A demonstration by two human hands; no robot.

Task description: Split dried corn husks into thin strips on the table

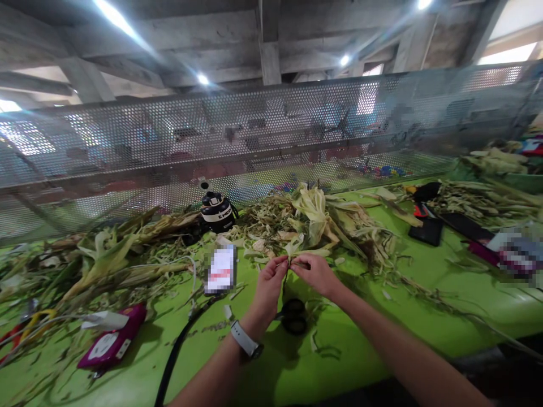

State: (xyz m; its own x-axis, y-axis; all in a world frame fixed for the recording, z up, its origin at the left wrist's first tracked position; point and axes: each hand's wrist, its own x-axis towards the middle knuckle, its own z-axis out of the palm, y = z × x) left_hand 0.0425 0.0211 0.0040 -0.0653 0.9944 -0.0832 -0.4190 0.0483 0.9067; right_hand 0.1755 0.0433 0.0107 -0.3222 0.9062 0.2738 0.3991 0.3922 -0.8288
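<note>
Left hand [271, 272] and right hand [314, 273], fingertips nearly meeting, both pinching husk strip [294, 246] above green worktop [360, 367]. Black-handled scissors [294, 324] lying just below. Husk heap [360, 233] beyond; dark bottle [218, 213] standing beside it.

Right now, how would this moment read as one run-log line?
left fingers, right fingers: pinching husk strip | black-handled scissors: on green table

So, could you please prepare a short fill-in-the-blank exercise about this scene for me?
1. The left hand and right hand pinch plant material; the watch is on the ____ wrist.
2. The colour of the tabletop is ____.
3. Comparing the bottle with the black-handled scissors, the hands are nearer the ____.

Missing words: left; green; scissors.
</note>
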